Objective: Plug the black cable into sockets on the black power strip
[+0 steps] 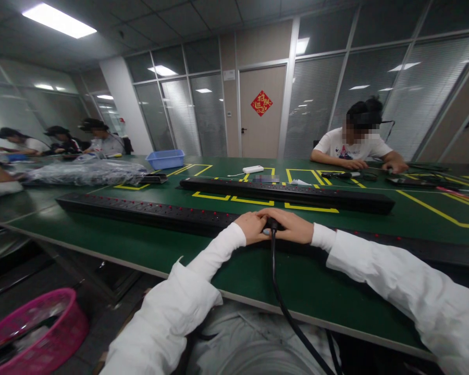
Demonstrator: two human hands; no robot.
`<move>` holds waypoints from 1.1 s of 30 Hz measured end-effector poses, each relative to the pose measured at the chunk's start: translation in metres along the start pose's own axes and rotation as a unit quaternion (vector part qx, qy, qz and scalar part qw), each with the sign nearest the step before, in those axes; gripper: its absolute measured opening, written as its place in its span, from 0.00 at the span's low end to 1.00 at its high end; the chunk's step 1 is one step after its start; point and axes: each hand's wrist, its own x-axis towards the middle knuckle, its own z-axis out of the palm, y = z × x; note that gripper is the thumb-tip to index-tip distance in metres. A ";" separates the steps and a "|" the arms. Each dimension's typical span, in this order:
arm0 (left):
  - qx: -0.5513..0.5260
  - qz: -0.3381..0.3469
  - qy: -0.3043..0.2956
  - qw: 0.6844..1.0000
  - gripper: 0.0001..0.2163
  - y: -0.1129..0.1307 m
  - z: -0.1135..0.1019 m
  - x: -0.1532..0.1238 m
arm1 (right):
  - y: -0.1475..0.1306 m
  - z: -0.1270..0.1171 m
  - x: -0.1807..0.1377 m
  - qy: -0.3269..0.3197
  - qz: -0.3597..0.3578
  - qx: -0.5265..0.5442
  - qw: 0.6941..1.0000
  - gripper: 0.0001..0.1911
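Note:
A long black power strip (140, 211) with red switches lies across the green table (113, 242) in front of me. Both my hands meet over its middle. My left hand (253, 227) is closed, its fingers curled against the strip beside a black plug (272, 225). My right hand (291, 225) lies over the strip, fingers pressed around that plug. A thick black cable (281, 302) runs from the plug toward me and drops over the table's near edge. Both arms wear white sleeves.
A second long black strip (289, 194) lies further back among yellow tape marks. A person in a white shirt (354, 148) works across the table, others sit far left. A blue tray (166, 158), plastic-wrapped goods (86, 172) and a pink basket (31, 333) are around.

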 end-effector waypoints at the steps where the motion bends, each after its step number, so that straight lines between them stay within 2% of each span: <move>1: 0.000 0.001 0.000 1.000 0.24 0.000 0.000 0.000 | 0.000 0.000 0.000 0.000 -0.001 0.001 1.000 0.26; 33: 0.002 0.000 0.003 1.000 0.22 0.001 0.002 0.001 | -0.003 0.000 0.000 0.007 0.011 -0.004 1.000 0.23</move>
